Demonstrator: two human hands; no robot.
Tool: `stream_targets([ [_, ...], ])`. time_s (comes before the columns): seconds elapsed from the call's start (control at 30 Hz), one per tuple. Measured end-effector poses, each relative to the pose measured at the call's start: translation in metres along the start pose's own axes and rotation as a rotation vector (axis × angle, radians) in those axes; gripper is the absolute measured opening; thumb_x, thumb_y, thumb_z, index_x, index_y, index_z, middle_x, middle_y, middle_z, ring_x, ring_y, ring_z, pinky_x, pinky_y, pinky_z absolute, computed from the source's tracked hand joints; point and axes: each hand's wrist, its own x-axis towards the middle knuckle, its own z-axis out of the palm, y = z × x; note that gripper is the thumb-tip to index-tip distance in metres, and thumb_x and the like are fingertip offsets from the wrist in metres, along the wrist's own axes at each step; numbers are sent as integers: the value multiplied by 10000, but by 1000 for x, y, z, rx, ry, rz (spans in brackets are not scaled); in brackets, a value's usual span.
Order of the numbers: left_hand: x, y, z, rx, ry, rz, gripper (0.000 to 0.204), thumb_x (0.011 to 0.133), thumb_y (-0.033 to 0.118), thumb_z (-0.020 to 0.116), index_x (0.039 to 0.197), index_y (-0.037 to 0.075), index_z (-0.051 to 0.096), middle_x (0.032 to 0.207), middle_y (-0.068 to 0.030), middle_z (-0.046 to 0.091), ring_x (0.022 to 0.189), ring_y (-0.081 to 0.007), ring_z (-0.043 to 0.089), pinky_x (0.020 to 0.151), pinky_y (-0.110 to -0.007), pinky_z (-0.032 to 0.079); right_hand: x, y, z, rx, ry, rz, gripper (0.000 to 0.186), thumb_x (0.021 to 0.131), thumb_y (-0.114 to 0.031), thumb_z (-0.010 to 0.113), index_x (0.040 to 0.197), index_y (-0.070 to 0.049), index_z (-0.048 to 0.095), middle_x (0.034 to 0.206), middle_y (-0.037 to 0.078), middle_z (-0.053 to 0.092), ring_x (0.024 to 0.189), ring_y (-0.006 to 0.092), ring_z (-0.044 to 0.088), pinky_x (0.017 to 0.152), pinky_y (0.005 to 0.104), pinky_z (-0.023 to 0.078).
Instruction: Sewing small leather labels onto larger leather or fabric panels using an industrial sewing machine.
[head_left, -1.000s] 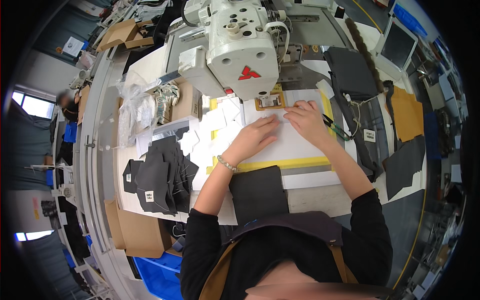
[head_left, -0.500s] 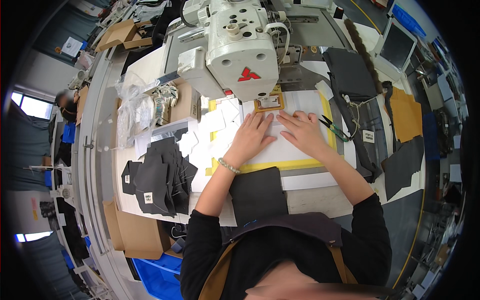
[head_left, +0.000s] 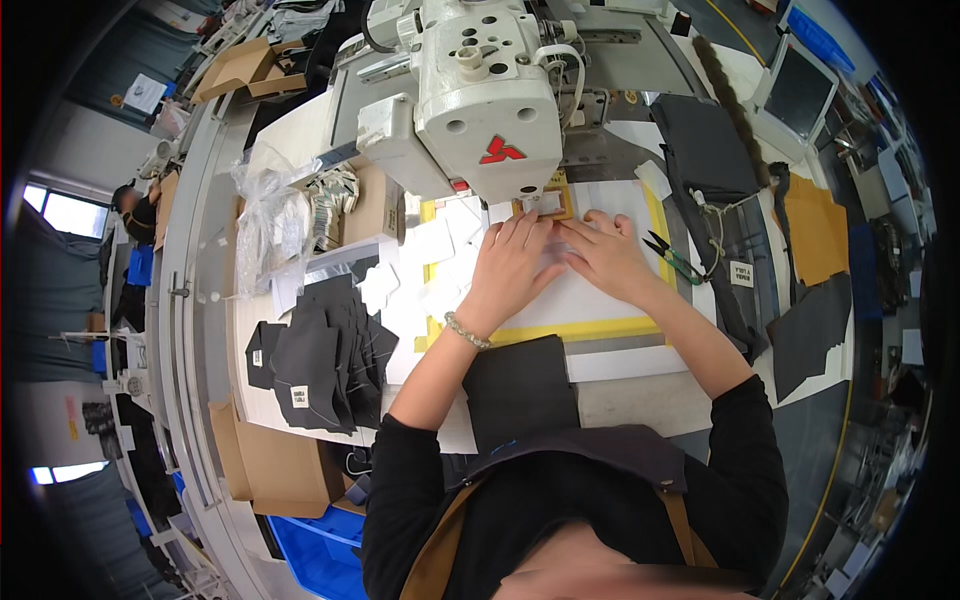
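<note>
Both hands reach to the foot of the white sewing machine [head_left: 480, 120]. My left hand [head_left: 508, 265] lies with fingers extended, its fingertips at the lower edge of the small yellow frame [head_left: 564, 205] under the needle head. My right hand [head_left: 606, 258] rests on the white board [head_left: 590, 310] bordered with yellow tape, fingers spread and slightly bent, its forefinger reaching the frame beside the left fingertips. Neither hand grasps anything that I can see; the fingertips partly cover what lies at the frame. Green-handled snips [head_left: 676, 262] lie to the right of my right hand.
Stacked dark grey pieces [head_left: 325, 355], a dark panel [head_left: 515, 395], a box [head_left: 375, 205] of labels and crumpled plastic [head_left: 265, 230] surround the board. At right are folded black fabric [head_left: 705, 150], mustard pieces [head_left: 815, 230] and a screen [head_left: 795, 85]. Another person [head_left: 135, 215] is at far left.
My left hand has moved forward and up to the yellow frame since a second ago. My right hand shifted down, then slightly left and up, its fingers now closer to the left ones.
</note>
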Motion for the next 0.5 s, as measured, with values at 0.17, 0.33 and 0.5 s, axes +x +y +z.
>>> stream_targets([
  [0.17,9,-10,15,33,2,12,569,853,453,670,1227,52,519,1252,-131,578,1191,-293,520,979,-434,372,1,-1,-1,30,-56,37,430,894,-304,623,1298,-171,560,1297,-16,582,1203,224,454,943,458,315],
  [0.33,15,-13,20,13,-21,18,571,843,469,670,1214,60,525,1199,-118,590,1182,-268,517,951,-426,367,1,2,1,19,-52,39,415,893,-284,629,1288,-180,557,1295,-27,581,1214,231,448,950,462,308],
  [0.5,17,-13,19,21,-17,21,559,829,459,681,1199,64,540,1162,-107,597,1161,-246,519,924,-403,366,2,3,0,37,-54,47,391,896,-270,631,1269,-178,563,1289,-34,583,1221,230,443,952,463,305],
])
